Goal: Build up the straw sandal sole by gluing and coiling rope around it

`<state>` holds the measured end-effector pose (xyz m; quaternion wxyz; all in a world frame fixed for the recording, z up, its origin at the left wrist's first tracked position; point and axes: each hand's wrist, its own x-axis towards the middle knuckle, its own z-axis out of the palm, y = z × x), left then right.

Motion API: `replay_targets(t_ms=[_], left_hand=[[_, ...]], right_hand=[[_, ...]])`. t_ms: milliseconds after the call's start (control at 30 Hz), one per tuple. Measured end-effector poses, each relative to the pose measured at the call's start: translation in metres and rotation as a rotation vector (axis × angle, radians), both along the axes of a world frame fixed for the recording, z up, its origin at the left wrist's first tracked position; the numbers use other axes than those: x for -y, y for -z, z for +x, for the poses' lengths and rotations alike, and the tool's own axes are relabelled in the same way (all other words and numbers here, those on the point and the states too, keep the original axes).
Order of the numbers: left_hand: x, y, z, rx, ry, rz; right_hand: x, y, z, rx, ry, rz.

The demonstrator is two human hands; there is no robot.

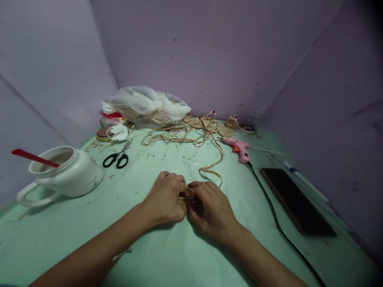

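Between my two hands, low over the table, is a small piece of braided straw cord (186, 197), mostly covered by fingers. My left hand (167, 197) is closed round its left side. My right hand (211, 205) pinches its right side, with the fingers curled over it. A loose braided cord (213, 162) runs from just beyond my right hand back to a tangled heap at the rear of the table. How the piece is folded or coiled is hidden by my fingers.
A pink glue gun (237, 147) lies right of centre, its black cable (272, 211) running forward beside a phone (296, 201). Scissors (117, 158) and a white mug (74, 171) are at left. Behind are a plastic bag (149, 105) and a small woven slipper (228, 127).
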<state>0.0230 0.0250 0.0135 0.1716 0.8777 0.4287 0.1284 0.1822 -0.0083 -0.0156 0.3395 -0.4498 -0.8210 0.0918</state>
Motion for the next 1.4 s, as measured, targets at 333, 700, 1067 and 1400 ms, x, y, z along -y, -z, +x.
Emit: replay_targets(t_ms=[333,700,1067,1400], left_hand=[[0.0092,-0.007,-0.0069,-0.068,-0.048,0.046],[0.0054,-0.0042,-0.0079,-0.004,-0.017,0.013],[0.0055,-0.0019,-0.0065,-0.01,-0.011,0.076],[0.0039,0.0025,-0.0054,0.032,-0.004,0.065]], right_hand=[[-0.0014,-0.0041,0.0007,-0.02,-0.073,-0.098],[-0.004,-0.0008,-0.0019,-0.135,-0.132,-0.163],[-0.0029,-0.0003,0.0012,-0.1,-0.132,-0.098],[-0.001,0.0044,-0.0006,-0.069,-0.105,0.061]])
